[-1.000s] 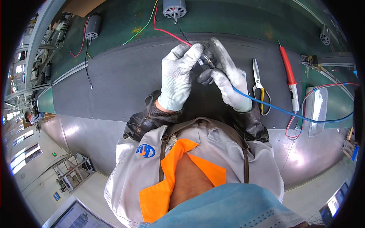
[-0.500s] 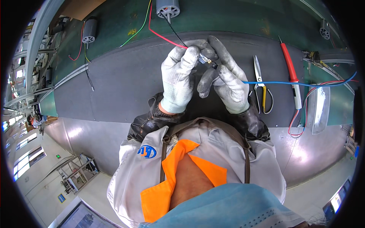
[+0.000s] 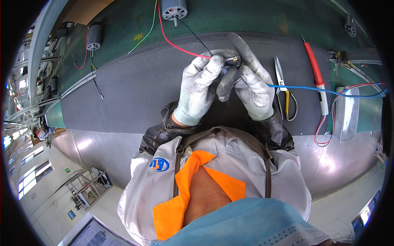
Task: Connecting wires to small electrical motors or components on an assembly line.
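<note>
1. Two gloves are brought almost together over the mat [image 3: 135,82], that of the left hand [image 3: 200,80] and that of the right hand [image 3: 255,84]. Close work on wire ends is judged to be the step in hand, centred on the small metal connector [image 3: 235,60] seen between the fingertips.

2. A steady pinch from both sides and small, well-aligned finger shifts seem to be called for by the next move; the contact itself is partly covered by the gloves.

3. In the left hand, the red wire [image 3: 176,46] is held in a narrow pinch of thumb and forefinger. The black wire [image 3: 198,37] is led to the same fingers, its end hidden. The hand is tilted inward, fingertips up and rightward.

4. In the right hand, the blue wire [image 3: 312,87] is gripped; which fingers press it cannot be told. The forefinger is stretched upward, the thumb bent toward the connector.

5. To the right, the scissors [image 3: 279,74] are crossed by the blue wire; beyond them the red-handled tool [image 3: 314,67] and the tray [image 3: 346,136] are laid.

6. Farther off, on the green bench [image 3: 230,16], the motor [image 3: 174,9] is placed, its shaft turned toward the person. A second motor [image 3: 94,36] is seen at left.
</note>
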The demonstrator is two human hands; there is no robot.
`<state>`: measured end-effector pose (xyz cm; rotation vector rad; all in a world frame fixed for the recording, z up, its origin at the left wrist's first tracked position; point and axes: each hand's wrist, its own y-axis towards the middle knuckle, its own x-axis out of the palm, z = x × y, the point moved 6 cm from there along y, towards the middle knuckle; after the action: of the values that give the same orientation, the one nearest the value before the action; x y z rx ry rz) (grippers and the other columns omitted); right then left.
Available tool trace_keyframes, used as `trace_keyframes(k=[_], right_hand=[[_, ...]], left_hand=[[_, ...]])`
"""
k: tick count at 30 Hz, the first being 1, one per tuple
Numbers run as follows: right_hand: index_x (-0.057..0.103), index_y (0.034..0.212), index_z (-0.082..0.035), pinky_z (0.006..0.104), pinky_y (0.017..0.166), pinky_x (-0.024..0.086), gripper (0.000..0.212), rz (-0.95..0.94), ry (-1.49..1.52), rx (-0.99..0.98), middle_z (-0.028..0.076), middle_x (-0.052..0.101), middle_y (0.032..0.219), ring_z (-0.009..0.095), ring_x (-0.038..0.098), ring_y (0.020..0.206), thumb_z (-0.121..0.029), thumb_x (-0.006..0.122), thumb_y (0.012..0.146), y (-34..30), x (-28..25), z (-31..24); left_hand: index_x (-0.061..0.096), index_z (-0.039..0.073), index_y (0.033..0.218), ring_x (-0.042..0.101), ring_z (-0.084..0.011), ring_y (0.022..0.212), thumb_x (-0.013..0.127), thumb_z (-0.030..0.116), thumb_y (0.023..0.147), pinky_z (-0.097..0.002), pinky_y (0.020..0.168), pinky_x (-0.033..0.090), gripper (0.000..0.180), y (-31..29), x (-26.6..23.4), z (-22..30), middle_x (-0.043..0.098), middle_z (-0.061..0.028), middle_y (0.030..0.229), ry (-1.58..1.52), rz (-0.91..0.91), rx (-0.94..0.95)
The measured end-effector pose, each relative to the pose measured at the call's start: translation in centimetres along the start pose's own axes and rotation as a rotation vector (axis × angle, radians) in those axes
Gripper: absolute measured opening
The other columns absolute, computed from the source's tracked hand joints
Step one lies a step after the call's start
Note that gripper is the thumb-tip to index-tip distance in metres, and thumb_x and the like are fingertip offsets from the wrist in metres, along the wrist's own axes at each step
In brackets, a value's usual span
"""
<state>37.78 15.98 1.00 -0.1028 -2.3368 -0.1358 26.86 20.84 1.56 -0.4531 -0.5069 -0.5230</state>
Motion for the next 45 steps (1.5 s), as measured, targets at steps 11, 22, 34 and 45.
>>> trace_keyframes(k=[11,22,34,45], right_hand=[[0.026,0.158,0.002,0.0292,0.067,0.055,0.063,-0.072,-0.311,0.02,0.018,0.072,0.098,0.019,0.07,0.074,-0.019,0.049,0.103,-0.5,-0.3,-1.5],[0.031,0.158,0.0,0.0289,0.075,0.055,0.063,-0.082,-0.482,0.025,0.015,0.072,0.1,0.014,0.068,0.082,-0.016,0.053,0.101,-0.5,0.3,-1.4],[0.033,0.157,0.001,0.0291,0.077,0.054,0.062,-0.109,-0.507,0.061,0.013,0.073,0.096,0.014,0.068,0.081,-0.022,0.054,0.102,-0.6,0.0,-1.5],[0.035,0.157,-0.001,0.0291,0.078,0.054,0.061,-0.116,-0.512,0.084,0.013,0.072,0.095,0.014,0.068,0.081,-0.015,0.053,0.1,-0.8,0.0,-1.4]], left_hand=[[0.069,-0.002,0.107,0.062,-0.0094,0.083,0.064,0.026,0.103,-0.0256,0.077,0.049,0.029,0.0,-1.2,1.8,0.074,-0.0067,0.098,0.318,0.173,0.181],[0.069,-0.001,0.099,0.058,-0.0065,0.079,0.067,0.024,0.1,-0.0235,0.073,0.046,0.025,-0.2,-1.4,1.6,0.074,-0.0047,0.094,0.327,0.196,0.136],[0.071,0.0,0.097,0.053,-0.005,0.074,0.07,0.025,0.098,-0.0219,0.068,0.043,0.025,-0.6,-1.5,2.3,0.072,-0.0025,0.09,0.447,0.222,0.083],[0.071,0.0,0.097,0.051,-0.0038,0.073,0.071,0.024,0.097,-0.0218,0.066,0.041,0.024,-0.4,-1.2,2.5,0.07,-0.0004,0.085,0.428,0.188,0.13]])
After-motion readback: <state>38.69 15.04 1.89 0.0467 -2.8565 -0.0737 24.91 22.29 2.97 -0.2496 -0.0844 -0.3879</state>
